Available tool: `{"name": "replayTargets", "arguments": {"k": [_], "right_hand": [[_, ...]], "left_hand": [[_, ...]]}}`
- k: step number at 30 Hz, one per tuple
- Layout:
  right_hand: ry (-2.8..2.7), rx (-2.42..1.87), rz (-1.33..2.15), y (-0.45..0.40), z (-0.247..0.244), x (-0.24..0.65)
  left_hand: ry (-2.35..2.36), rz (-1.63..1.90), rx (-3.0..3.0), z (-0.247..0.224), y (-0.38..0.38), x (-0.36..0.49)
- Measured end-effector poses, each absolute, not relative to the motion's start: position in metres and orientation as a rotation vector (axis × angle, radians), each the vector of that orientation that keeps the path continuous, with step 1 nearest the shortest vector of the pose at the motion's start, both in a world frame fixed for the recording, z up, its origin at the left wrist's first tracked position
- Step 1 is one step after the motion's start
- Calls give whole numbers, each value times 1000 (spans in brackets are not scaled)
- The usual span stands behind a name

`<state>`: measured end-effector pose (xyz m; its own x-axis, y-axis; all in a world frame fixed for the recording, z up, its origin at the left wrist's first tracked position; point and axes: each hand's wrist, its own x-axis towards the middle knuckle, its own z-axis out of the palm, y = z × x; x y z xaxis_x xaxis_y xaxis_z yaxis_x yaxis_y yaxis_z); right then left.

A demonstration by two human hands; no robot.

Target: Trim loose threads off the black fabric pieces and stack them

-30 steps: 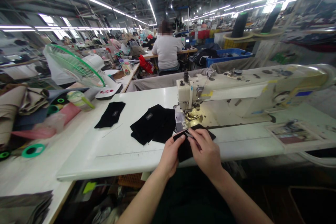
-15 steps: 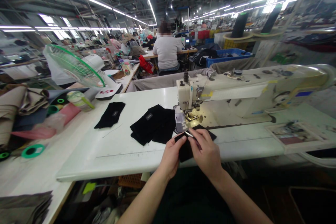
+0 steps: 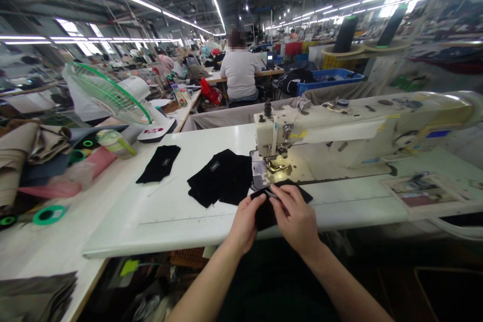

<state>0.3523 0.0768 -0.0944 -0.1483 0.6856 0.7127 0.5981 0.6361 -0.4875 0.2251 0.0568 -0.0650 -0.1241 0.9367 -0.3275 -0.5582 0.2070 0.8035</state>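
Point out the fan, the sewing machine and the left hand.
Fan [image 3: 140, 89]: head view, white housing behind the cage.
Sewing machine [image 3: 339, 133]: head view, side of the arm.
Left hand [image 3: 244, 224]: head view, back of the hand.

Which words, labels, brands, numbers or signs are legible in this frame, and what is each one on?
No text is readable.
Label on the left black cloth: too small.
Label on the black cloth pile: light mark, too small.
Printed scale on the white tabletop: ticks, numbers too faint.
Blue panel on the sewing machine: blurred.
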Motion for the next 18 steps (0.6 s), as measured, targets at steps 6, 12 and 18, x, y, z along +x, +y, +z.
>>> {"name": "replayTargets", "arguments": {"k": [6,12,18], "right_hand": [[-1839,-1037,102,77,-93,351],[-1827,-1051,120,78,-93,351],[-1846,-1066,122,77,-92,352]], "left_hand": [[1062,1345,541,-68,58,224],[1092,1322,597,-70,58,225],[1096,1341,624,-73,59,223]]}}
